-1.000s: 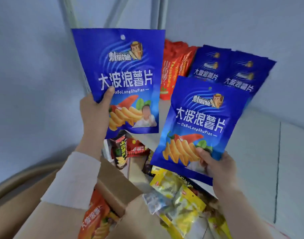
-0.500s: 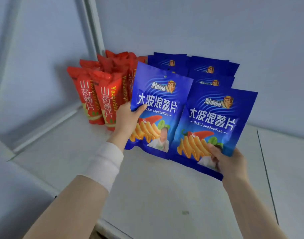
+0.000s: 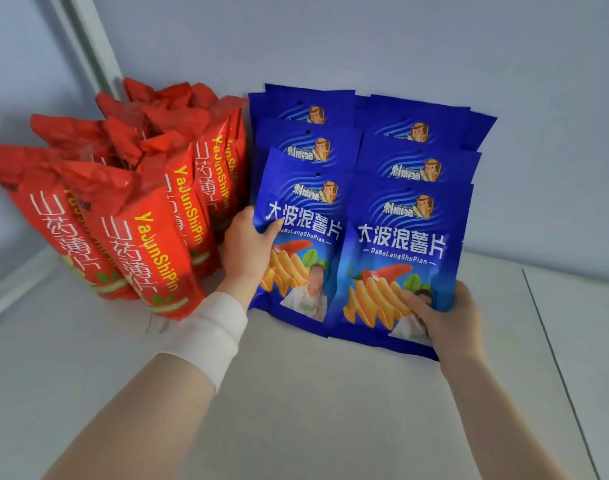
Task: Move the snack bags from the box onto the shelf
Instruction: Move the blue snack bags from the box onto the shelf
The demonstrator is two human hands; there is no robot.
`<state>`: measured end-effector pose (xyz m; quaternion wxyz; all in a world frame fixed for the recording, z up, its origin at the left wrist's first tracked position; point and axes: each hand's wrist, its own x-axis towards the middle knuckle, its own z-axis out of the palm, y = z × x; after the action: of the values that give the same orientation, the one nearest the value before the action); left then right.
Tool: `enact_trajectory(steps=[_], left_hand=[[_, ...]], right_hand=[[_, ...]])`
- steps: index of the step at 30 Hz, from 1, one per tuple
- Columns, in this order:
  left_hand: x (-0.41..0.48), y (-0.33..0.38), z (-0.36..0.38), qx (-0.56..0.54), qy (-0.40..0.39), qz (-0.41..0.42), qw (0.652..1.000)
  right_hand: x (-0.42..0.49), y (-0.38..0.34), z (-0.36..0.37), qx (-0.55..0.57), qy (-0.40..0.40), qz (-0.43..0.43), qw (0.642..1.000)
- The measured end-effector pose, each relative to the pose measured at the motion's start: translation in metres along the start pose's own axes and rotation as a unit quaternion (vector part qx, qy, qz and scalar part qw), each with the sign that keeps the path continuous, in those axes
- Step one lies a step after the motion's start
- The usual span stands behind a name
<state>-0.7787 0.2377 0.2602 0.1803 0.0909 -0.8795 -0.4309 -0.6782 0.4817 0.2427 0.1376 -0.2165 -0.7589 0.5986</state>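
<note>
While the left hand pinches the left blue bag at its left edge, thumb over the front, the right hand grasps the right blue bag by its lower right corner, thumb across the print. Both bags stand side by side on the shelf, leaning against the rows of blue bags farther back. Their bottoms seem to rest on the board, though the right one's corner is hidden by fingers. Red bags stand just left of the left hand. To place them well, I would seat each base flat and lean it back squarely before letting go, drawing the left hand out without brushing the red bags. No box is in view.
</note>
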Motion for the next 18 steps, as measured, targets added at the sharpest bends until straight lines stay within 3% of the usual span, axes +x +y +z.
enact_trajectory(steps=[13, 18], left_hand=[[-0.002, 0.002, 0.001, 0.024, 0.107, 0.022, 0.994], [-0.007, 0.012, 0.002, 0.093, 0.142, 0.061, 0.984]], right_hand=[[-0.003, 0.008, 0.022, 0.012, 0.072, -0.034, 0.997], [-0.007, 0.004, 0.023, -0.112, 0.094, -0.102, 0.984]])
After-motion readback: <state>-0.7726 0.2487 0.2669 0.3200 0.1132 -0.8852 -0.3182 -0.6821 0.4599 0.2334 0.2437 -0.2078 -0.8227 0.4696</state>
